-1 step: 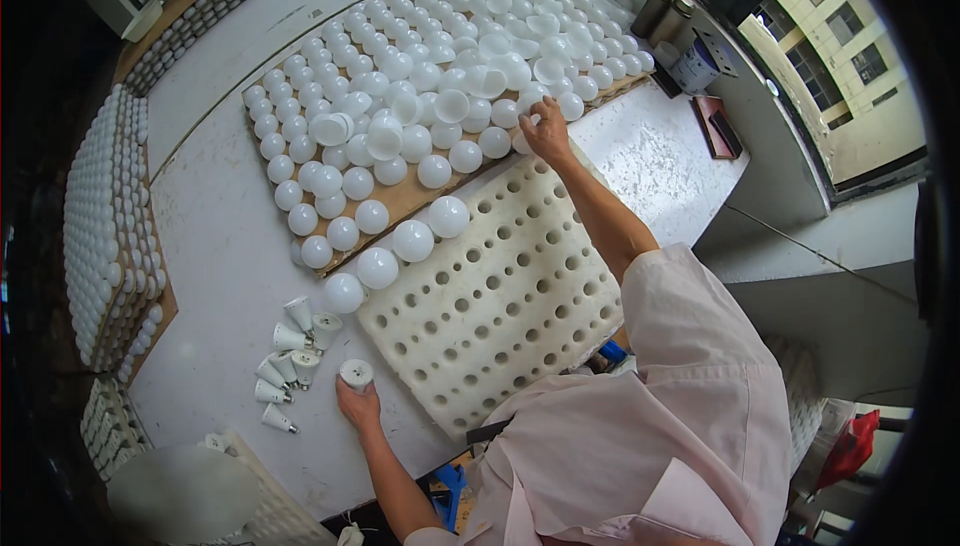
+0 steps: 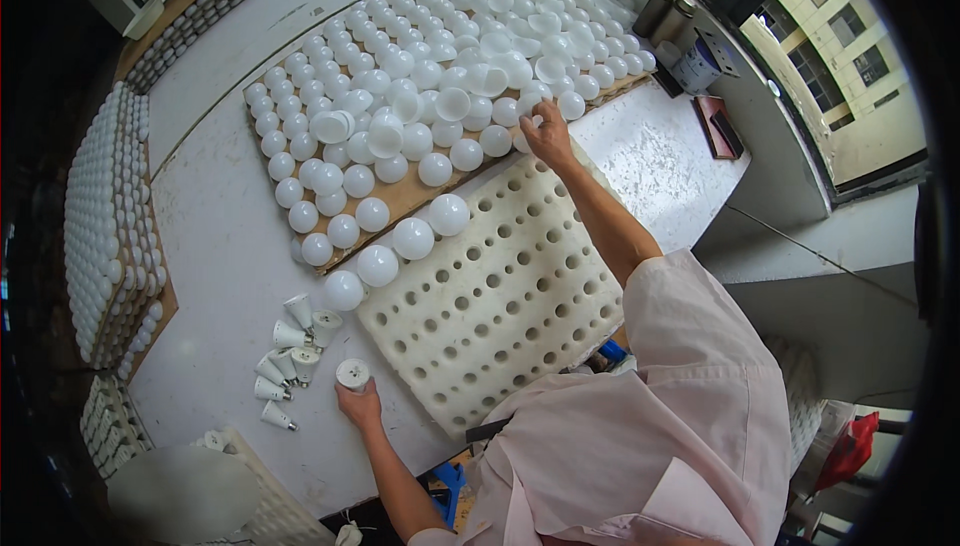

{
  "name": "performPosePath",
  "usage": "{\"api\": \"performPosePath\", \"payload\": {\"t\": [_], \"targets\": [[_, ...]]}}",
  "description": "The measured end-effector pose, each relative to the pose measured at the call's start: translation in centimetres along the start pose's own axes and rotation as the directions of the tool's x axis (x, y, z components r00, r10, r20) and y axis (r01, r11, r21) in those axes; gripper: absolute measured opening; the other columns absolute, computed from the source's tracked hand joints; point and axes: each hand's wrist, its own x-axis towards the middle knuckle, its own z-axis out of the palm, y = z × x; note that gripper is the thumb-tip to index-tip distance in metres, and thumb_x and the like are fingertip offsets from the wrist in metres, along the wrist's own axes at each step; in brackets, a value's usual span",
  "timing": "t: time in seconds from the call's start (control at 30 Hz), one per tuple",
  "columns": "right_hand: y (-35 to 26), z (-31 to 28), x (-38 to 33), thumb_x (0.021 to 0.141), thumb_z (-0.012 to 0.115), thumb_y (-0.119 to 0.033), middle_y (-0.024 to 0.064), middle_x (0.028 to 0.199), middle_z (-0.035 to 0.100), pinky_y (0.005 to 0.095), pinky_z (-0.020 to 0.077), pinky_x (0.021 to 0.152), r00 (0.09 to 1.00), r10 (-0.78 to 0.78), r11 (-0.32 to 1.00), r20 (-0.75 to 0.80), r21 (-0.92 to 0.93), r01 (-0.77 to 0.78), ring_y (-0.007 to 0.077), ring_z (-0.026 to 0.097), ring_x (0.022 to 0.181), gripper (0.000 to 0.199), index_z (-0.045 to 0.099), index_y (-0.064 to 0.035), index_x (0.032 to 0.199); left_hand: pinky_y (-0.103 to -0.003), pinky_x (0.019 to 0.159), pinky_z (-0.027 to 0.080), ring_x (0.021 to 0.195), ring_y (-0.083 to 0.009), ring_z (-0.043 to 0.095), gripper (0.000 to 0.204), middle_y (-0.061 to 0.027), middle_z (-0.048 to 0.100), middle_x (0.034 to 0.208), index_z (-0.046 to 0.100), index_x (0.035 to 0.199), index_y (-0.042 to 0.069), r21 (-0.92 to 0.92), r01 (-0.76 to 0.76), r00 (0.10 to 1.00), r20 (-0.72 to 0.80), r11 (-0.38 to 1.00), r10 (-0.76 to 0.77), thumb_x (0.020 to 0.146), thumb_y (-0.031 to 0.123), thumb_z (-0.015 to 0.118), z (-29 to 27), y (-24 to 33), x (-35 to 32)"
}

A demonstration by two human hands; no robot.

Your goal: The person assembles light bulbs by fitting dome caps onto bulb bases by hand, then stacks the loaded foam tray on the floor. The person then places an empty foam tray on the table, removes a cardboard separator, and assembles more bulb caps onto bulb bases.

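Note:
My left hand [image 2: 361,408] is closed round a white LED bulb base [image 2: 352,374], its flat round end facing up with no dome on it. Beside it on the table lie several similar bulb bases [image 2: 287,363] with metal screw caps. My right hand [image 2: 547,136] reaches to the near right edge of the dome-covered board, fingers curled in a pinch on a white bulb cover [image 2: 533,103] there; the hand partly hides the contact. Between my arms lies a pale foam block [image 2: 490,296] with rows of holes. Several white domes [image 2: 412,240] line its far left edge.
A cardboard board [image 2: 402,198] carries many white domes, some heaped loose. More stacked domes [image 2: 105,236] stand at the far left. At the right are two metal flasks [image 2: 663,16], a white tub [image 2: 697,68] and a dark red box [image 2: 718,128]. A person's arm shows at top left.
Hardly anything differs. The bulb base in my left hand has shifted very slightly to the left; my right hand stays at the same dome.

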Motion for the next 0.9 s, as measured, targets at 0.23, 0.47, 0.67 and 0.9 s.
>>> {"api": "performPosePath", "payload": {"t": [0.23,0.47,0.67,0.9], "targets": [[-12.6,-5.9,-12.0,0.072,0.076,-0.014,0.0166,0.128,0.049,0.0359,0.0527,0.082,0.894,0.007,0.889,0.448,0.407,-0.211,0.0246,0.053,0.114,0.071,0.039,-0.0078,0.132,-0.032,0.072,0.053,0.083,-0.0207,0.065,0.049,-0.0228,0.062,0.112,0.048,0.123,-0.008,-0.945,0.233,0.972,0.229,0.229,-0.042,0.077,0.003,0.063,-0.4,5.3,-7.5],[-19.2,-8.2,-21.0,0.066,0.078,-0.008,0.0119,0.131,0.048,0.036,0.0423,0.1,0.614,-0.293,0.613,0.733,0.637,-0.468,0.0224,0.048,0.121,0.081,0.035,-0.0059,0.134,-0.026,0.054,0.048,0.067,-0.016,0.063,0.047,-0.0263,0.064,0.105,0.05,0.118,-0.007,-0.966,0.233,0.842,0.259,0.114,0.472,0.079,0.011,0.068,-2.7,13.0,-11.5],[-21.0,-8.7,-23.8,0.066,0.076,-0.029,0.0074,0.125,0.054,0.0337,0.04,0.1,0.411,-0.425,0.4,0.807,0.575,-0.714,0.0192,0.05,0.117,0.077,0.043,-0.0079,0.132,-0.022,0.042,0.043,0.056,-0.0129,0.06,0.05,-0.0266,0.066,0.095,0.052,0.112,-0.01,-0.953,0.245,0.786,0.303,0.177,0.539,0.077,0.017,0.073,-3.8,13.1,-13.3],[-21.7,-9.0,-24.7,0.068,0.078,-0.036,0.0104,0.125,0.054,0.0363,0.0385,0.101,0.369,-0.483,0.391,0.794,0.573,-0.721,0.021,0.05,0.119,0.081,0.042,-0.0079,0.134,-0.021,0.04,0.042,0.054,-0.0119,0.06,0.046,-0.0259,0.067,0.093,0.053,0.11,-0.01,-0.956,0.231,0.785,0.292,0.179,0.546,0.077,0.017,0.073,-4.4,12.1,-14.7]]}}
